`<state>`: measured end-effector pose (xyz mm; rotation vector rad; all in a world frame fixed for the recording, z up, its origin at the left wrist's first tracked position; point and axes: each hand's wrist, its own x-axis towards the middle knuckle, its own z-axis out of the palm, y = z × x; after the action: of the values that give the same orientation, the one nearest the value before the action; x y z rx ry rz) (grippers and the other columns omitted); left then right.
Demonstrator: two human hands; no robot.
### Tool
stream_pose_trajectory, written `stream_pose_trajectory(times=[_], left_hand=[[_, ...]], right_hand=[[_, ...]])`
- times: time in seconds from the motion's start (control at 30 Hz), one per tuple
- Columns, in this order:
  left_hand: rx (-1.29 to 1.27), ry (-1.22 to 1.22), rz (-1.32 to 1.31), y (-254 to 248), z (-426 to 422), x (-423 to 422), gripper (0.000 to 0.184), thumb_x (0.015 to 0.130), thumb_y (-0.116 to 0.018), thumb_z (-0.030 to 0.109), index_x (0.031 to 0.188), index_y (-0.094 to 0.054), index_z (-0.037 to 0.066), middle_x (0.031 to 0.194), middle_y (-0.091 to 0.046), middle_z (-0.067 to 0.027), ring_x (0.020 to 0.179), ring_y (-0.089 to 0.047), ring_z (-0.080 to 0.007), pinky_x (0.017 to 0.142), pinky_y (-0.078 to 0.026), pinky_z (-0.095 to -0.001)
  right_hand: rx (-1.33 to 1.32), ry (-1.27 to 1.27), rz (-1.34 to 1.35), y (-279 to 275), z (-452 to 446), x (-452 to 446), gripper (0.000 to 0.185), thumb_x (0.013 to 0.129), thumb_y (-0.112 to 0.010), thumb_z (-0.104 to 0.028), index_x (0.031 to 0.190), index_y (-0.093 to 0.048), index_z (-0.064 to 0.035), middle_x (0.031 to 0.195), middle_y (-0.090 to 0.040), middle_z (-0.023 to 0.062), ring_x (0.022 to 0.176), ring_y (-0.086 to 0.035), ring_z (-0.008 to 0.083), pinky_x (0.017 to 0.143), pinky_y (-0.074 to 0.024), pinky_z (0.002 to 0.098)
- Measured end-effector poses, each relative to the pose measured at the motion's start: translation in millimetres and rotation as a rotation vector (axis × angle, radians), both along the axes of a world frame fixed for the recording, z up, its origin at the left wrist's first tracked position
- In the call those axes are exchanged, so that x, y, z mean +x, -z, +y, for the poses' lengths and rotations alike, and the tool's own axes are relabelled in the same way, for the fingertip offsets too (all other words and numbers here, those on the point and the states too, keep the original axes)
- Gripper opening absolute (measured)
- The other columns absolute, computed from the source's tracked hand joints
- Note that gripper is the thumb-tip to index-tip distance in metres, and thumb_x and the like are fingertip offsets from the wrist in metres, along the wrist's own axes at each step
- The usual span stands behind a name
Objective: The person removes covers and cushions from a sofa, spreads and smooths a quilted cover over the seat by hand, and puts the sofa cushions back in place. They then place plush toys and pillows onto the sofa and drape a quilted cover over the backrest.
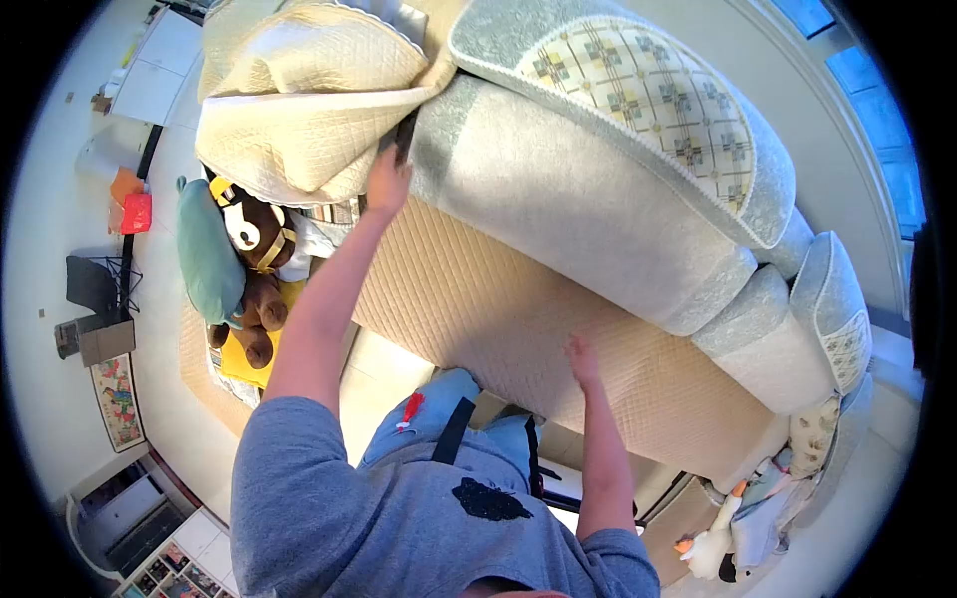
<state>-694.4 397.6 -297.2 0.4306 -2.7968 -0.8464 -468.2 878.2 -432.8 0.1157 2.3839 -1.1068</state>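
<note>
My left hand (391, 181) reaches forward to the sofa's left end, at a dark gap beside the bunched cream quilted cover (289, 130). Its fingertips are partly hidden there, so a grip on the cover cannot be made out. My right hand (581, 361) hovers over or rests lightly on the beige quilted seat cover (478, 284), fingers apart and holding nothing. That seat cover lies along the sofa seat, with fine stitched lines. Behind it stand the pale grey-blue back cushions (568, 179), one with a checked flower panel (658, 100).
Left of the sofa are a teal pillow (207, 249), a dark brown plush toy (254, 224), a brown plush bear (261, 309) and a yellow cloth (239, 361). A white goose plush (710, 548) and clothes (768, 523) lie at the right end. Windows (877, 110) are beyond.
</note>
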Motion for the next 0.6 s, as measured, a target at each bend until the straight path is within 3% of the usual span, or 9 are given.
stream_pose_trajectory(times=[0.07, 0.13, 0.2, 0.3, 0.37, 0.43, 0.53, 0.57, 0.6], left_hand=[[-0.254, -0.052, 0.242, -36.7, -25.1, -19.7, 0.049, 0.075, -0.056, 0.020, 0.118, -0.041, 0.001, 0.110, -0.047, -0.0208, 0.102, -0.044, -0.0371, 0.088, -0.035, -0.0389], [-0.313, -0.059, 0.206, -79.3, -47.6, -31.9, 0.052, 0.069, -0.059, 0.014, 0.117, -0.042, 0.005, 0.104, -0.049, -0.0193, 0.096, -0.045, -0.0345, 0.085, -0.037, -0.0397], [-0.322, -0.093, 0.210, -105.8, -61.9, -39.7, 0.054, 0.066, -0.060, 0.011, 0.116, -0.043, 0.007, 0.104, -0.047, -0.0190, 0.094, -0.046, -0.0337, 0.084, -0.037, -0.0404], [-0.589, -0.105, 0.220, -129.2, -88.1, -49.8, 0.051, 0.068, -0.057, 0.012, 0.117, -0.044, 0.011, 0.114, -0.043, -0.0162, 0.105, -0.041, -0.0322, 0.090, -0.032, -0.0416], [-0.887, -0.096, -0.026, -123.6, -110.2, -52.0, 0.047, 0.072, -0.052, 0.015, 0.118, -0.043, 0.014, 0.123, -0.037, -0.0128, 0.115, -0.034, -0.0305, 0.096, -0.025, -0.0448], [-0.862, -0.096, -0.208, -132.0, -111.3, -42.8, 0.039, 0.076, -0.045, 0.016, 0.115, -0.046, 0.013, 0.127, -0.036, -0.0118, 0.119, -0.031, -0.0292, 0.098, -0.021, -0.0473], [-0.819, -0.026, -0.346, -110.7, -119.2, -38.3, 0.029, 0.077, -0.045, 0.013, 0.104, -0.054, 0.014, 0.108, -0.053, -0.0142, 0.108, -0.045, -0.0284, 0.096, -0.025, -0.0468], [-0.799, 0.037, -0.159, -116.7, -108.5, -26.2, 0.023, 0.074, -0.052, 0.014, 0.097, -0.056, 0.015, 0.089, -0.060, -0.0138, 0.091, -0.053, -0.0306, 0.089, -0.034, -0.0451], [-0.703, 0.086, -0.236, -122.5, -96.4, -19.0, 0.019, 0.074, -0.053, 0.016, 0.092, -0.058, 0.016, 0.078, -0.061, -0.0127, 0.077, -0.056, -0.0293, 0.077, -0.041, -0.0412]], right_hand=[[0.169, -0.172, -0.058, -31.0, -12.7, 20.0, 0.038, 0.079, -0.053, -0.022, 0.112, -0.049, -0.0039, 0.094, -0.058, 0.0138, 0.088, -0.055, 0.0257, 0.078, -0.0424, 0.0338], [0.150, -0.213, 0.066, -27.5, -6.2, 52.9, 0.037, 0.079, -0.053, -0.025, 0.109, -0.051, -0.0036, 0.094, -0.058, 0.0165, 0.087, -0.056, 0.0271, 0.078, -0.0428, 0.0346], [0.111, -0.038, -0.252, -52.4, -6.1, 71.5, 0.037, 0.079, -0.053, -0.027, 0.108, -0.051, -0.0034, 0.090, -0.059, 0.0165, 0.086, -0.056, 0.0277, 0.076, -0.0437, 0.0350], [0.213, -0.060, -0.225, -70.5, 3.7, 98.9, 0.040, 0.078, -0.054, -0.029, 0.108, -0.051, -0.0020, 0.079, -0.061, 0.0127, 0.075, -0.058, 0.0223, 0.068, -0.0456, 0.0322], [0.206, -0.046, -0.252, -67.6, 19.0, 115.7, 0.041, 0.077, -0.055, -0.029, 0.108, -0.051, -0.0015, 0.076, -0.061, 0.0119, 0.071, -0.058, 0.0208, 0.066, -0.0459, 0.0312], [0.239, 0.029, -0.271, -53.1, 32.7, 125.6, 0.041, 0.076, -0.055, -0.028, 0.108, -0.051, -0.0015, 0.074, -0.061, 0.0122, 0.068, -0.059, 0.0199, 0.063, -0.0461, 0.0310], [0.230, 0.075, -0.242, -66.7, 33.4, 115.8, 0.041, 0.076, -0.055, -0.027, 0.108, -0.051, -0.0013, 0.075, -0.061, 0.0132, 0.069, -0.059, 0.0204, 0.064, -0.0461, 0.0310], [0.230, 0.068, -0.236, -74.0, 30.8, 111.0, 0.041, 0.076, -0.055, -0.027, 0.108, -0.051, -0.0013, 0.075, -0.061, 0.0132, 0.069, -0.059, 0.0204, 0.064, -0.0461, 0.0310], [0.252, 0.054, -0.203, -79.0, 26.5, 102.6, 0.041, 0.075, -0.056, -0.026, 0.107, -0.052, -0.0012, 0.076, -0.061, 0.0133, 0.069, -0.059, 0.0202, 0.064, -0.0459, 0.0311]])
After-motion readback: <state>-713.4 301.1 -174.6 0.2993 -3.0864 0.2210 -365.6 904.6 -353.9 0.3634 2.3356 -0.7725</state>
